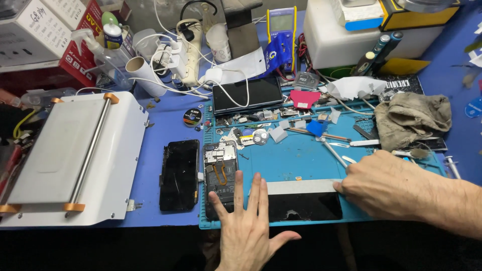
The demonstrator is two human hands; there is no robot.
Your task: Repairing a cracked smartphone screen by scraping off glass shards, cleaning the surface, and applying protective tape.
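The left hand (251,226) lies flat with its fingers spread wide, pressing on the left end of a black glass panel (304,206) with a grey strip along its top. The right hand (386,183) has its grip pressed together on the right end of that strip, pinching its edge. The panel sits at 6 o'clock on the blue mat (296,155), near the front of the counter (155,125).

To do this well, I think the flat hand should push down softly and stay put, so the glass does not slide or crack. The pinching hand should go slowly.

At 9 o'clock of the left hand lie an open phone (220,173) and a black screen (179,174). Further at 9 o'clock stands a white machine (75,160). At 1 o'clock is a grey rag (411,115). Small parts, tools and white cables fill the back.
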